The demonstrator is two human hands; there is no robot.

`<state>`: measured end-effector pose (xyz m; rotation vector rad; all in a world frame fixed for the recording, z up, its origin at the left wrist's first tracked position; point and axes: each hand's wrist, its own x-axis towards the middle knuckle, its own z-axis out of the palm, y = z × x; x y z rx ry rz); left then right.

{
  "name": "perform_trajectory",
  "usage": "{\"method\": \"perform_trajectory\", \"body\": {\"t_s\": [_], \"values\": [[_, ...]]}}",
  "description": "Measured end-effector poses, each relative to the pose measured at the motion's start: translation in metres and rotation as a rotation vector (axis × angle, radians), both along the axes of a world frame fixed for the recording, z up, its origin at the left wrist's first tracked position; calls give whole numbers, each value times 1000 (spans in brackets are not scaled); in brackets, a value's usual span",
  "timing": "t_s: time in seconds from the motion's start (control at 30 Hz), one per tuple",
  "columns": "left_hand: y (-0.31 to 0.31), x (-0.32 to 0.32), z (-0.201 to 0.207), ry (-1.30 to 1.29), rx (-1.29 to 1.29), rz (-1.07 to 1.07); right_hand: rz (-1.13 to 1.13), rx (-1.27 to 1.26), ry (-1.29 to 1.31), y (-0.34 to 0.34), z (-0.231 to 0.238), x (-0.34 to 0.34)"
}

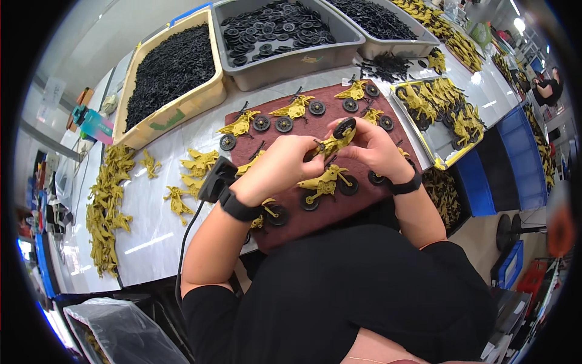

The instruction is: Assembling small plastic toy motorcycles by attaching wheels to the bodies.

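Observation:
Above a dark red mat (285,227), both my hands hold a yellow toy motorcycle (333,145). The fingers of my left hand (282,161) are closed on one end of its body. At the other end, by a black toy wheel (345,127), my right hand (379,150) grips with thumb and fingers. Just below my hands lies another yellow motorcycle (324,182) with black wheels beside its ends. More yellow motorcycle bodies (294,107) rest across the mat, with loose black wheels (316,107) next to them. My left hand and forearm hide some of these.
Behind the mat stand a beige bin (219,91) of small black parts, a grey bin (297,68) of wheels and another grey bin (418,47). A yellow-rimmed tray (442,164) holds motorcycles at right. Yellow bodies (109,206) pile at left. A black cable (188,236) runs past my left arm.

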<state>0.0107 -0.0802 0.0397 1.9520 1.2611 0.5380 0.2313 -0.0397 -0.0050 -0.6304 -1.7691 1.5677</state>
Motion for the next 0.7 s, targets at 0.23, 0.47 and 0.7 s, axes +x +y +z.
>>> {"method": "perform_trajectory", "body": {"t_s": [0.23, 0.47, 0.7], "values": [[-39, 13, -3, -191, 427, 137, -112, 78, 79, -29, 14, -4], [-54, 14, 10, -131, 767, 100, -101, 271, 122, -49, 28, -8], [-52, 9, 6, 58, 896, 154, -154, 537, 30, -42, 37, -10]]}}
